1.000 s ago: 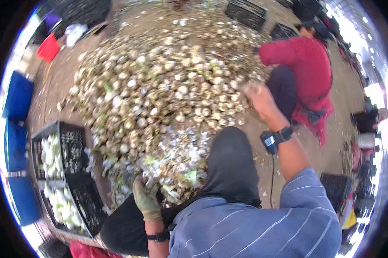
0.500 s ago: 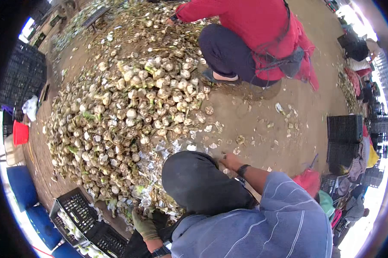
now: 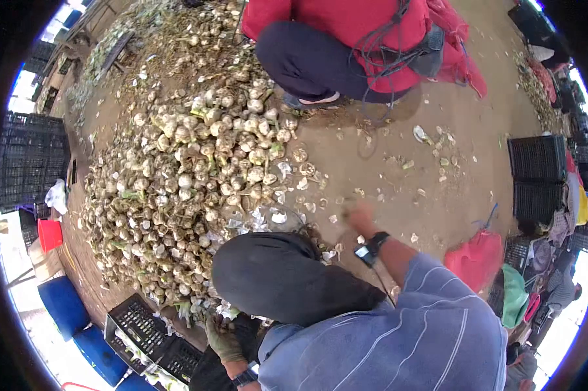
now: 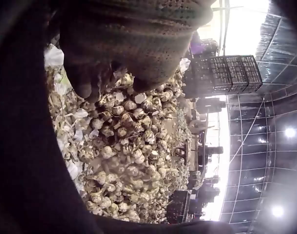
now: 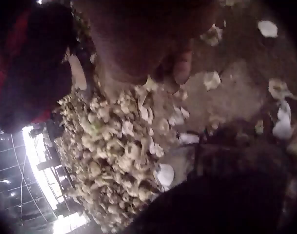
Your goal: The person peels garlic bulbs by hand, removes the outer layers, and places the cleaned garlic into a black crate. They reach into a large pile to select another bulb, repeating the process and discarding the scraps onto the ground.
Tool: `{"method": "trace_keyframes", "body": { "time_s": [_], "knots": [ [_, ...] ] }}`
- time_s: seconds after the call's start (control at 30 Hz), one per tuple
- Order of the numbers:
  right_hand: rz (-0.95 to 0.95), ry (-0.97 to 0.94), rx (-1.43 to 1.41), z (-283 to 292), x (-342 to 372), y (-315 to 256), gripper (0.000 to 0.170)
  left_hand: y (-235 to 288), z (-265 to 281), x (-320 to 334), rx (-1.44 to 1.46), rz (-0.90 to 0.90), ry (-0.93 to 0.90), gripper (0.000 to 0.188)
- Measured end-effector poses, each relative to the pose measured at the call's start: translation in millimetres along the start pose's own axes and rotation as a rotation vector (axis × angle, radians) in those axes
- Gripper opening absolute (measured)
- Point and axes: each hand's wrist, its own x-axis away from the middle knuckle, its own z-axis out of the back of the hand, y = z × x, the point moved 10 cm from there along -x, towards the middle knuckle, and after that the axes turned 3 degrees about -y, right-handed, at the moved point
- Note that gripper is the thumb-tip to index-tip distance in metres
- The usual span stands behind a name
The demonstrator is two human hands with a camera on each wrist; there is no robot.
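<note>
My gloved left hand [image 3: 223, 340] hangs low beside my bent knee, close over peelings at the near edge of a heap of garlic-like bulbs [image 3: 190, 176]. In the left wrist view its glove [image 4: 148, 44] is dark, with fingertips pointing down and a gap between them. My bare right hand [image 3: 362, 218] is motion-blurred above the dirt floor, right of my knee. Its fingers [image 5: 182, 68] look bent in the right wrist view, where pale skins [image 5: 165, 174] and the heap show below; I cannot tell whether they hold anything.
A person in a red top [image 3: 372, 39] squats at the heap's far right. Black crates [image 3: 147, 332] with white bulbs stand at lower left, by blue barrels [image 3: 62, 306]. A red bucket [image 3: 49, 234] is at far left. Stacked crates [image 3: 538, 169] and a red sack [image 3: 476, 260] lie right.
The head view has swung rightward, bringing the squatting person and more floor in. My right hand has come down from beside the heap to over the floor by my knee. The left hand stays low.
</note>
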Motion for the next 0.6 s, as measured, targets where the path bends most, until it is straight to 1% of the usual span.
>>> {"method": "trace_keyframes", "body": {
  "time_s": [0.03, 0.07, 0.1, 0.17, 0.23, 0.27, 0.37, 0.4, 0.47, 0.5, 0.53, 0.57, 0.6],
  "knots": [
    [-0.076, 0.294, -0.385, 24, 17, 45, 0.04, -1, -2, -2, -0.018, -0.007, -0.026, 0.027],
    [-0.155, 0.591, -0.774, 37, 44, 95, 0.039, -4, -3, -3, -0.042, -0.015, -0.055, 0.027],
    [-0.233, 0.448, -0.702, 26, 48, 109, 0.041, -6, -2, -5, -0.062, -0.022, -0.076, 0.027],
    [-0.378, 0.155, -0.554, 0, 60, 127, 0.045, -9, -2, -4, -0.064, 0.005, -0.06, 0.028],
    [-0.393, 0.134, -0.515, -30, 73, 120, 0.047, -10, -2, -2, -0.07, 0.022, -0.055, 0.029],
    [-0.397, 0.126, -0.494, -38, 78, 115, 0.048, -11, -3, -1, -0.072, 0.025, -0.06, 0.029],
    [-0.474, 0.114, -0.578, -51, 80, 103, 0.049, -11, -6, -1, -0.077, 0.018, -0.117, 0.029],
    [-0.461, 0.137, -0.649, -49, 74, 101, 0.048, -10, -6, -1, -0.079, 0.014, -0.142, 0.029],
    [-0.437, 0.182, -0.786, -37, 53, 102, 0.046, -7, -10, 7, -0.101, 0.014, -0.128, 0.03],
    [-0.28, 0.268, -0.534, -34, 29, 101, 0.044, -7, -11, 11, -0.11, 0.016, -0.12, 0.03],
    [-0.121, 0.35, -0.281, -54, -4, 104, 0.042, -9, -12, 11, -0.111, 0.014, -0.14, 0.032],
    [0.04, 0.426, -0.026, -64, -21, 93, 0.04, -11, -12, 10, -0.112, 0.011, -0.157, 0.033],
    [-0.03, 0.438, -0.095, -47, -25, 93, 0.037, -11, -11, 10, -0.108, 0.005, -0.173, 0.034]
  ]
}}
